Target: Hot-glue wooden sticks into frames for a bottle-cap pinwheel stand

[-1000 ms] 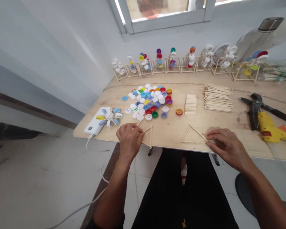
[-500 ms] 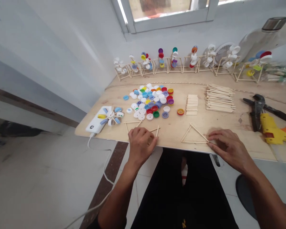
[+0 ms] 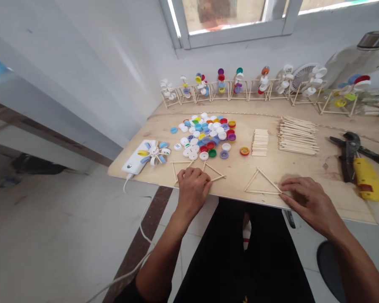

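Note:
My left hand has its fingers bent down over two stick triangles near the table's front edge, closed on the corner of the middle triangle. The left triangle lies partly under the same hand. My right hand pinches the lower right corner of a third triangle, which lies flat on the wood. Bottle caps in many colours are heaped behind my left hand. Short sticks and longer sticks lie in two piles farther back.
Stick frames with cap wheels line the wall. A cap wheel rests by a white power bank at left. At right are black pliers and a yellow glue gun. The table ends just before my legs.
The middle triangle now lies flatter and shows more beside my left hand. My right hand still pinches its triangle's corner. The whole view has shifted slightly.

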`<action>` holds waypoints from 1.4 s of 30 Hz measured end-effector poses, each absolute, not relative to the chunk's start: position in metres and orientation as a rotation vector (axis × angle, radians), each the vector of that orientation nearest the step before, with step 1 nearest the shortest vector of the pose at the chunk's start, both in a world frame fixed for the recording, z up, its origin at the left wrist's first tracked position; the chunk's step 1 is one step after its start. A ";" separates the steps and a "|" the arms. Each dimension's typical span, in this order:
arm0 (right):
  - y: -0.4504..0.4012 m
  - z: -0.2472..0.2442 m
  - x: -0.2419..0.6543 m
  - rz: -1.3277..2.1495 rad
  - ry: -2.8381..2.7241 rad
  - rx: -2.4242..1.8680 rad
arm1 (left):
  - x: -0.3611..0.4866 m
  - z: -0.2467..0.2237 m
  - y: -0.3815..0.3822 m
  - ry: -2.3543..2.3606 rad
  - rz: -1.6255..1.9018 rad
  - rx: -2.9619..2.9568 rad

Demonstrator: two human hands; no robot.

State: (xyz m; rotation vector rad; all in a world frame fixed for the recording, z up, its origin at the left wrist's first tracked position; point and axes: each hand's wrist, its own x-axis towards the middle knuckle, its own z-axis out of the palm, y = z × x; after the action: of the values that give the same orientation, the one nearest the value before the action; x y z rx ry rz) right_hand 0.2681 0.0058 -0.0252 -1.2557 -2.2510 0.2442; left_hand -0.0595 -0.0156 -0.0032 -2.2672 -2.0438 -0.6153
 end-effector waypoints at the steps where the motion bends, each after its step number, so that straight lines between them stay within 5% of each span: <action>1: 0.006 -0.025 0.268 0.250 -2.248 -1.256 | -0.061 -0.004 -0.016 -2.045 -0.622 -2.253; 10: 0.005 -0.025 0.268 0.264 -2.244 -1.289 | -0.083 -0.008 -0.025 -2.077 -0.667 -2.145; 20: 0.004 -0.022 0.265 0.285 -2.243 -1.278 | -0.022 0.000 -0.034 -1.800 -1.091 -2.379; 42: 0.002 -0.014 0.261 0.346 -2.230 -1.273 | 0.014 -0.013 -0.008 -1.719 -0.934 -2.798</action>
State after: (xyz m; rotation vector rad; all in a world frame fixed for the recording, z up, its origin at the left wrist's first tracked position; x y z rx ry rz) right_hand 0.2615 0.0022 -0.0136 -1.2726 -2.2304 0.3463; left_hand 0.0140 -0.0081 -0.0134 -2.7981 -1.7191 -0.9343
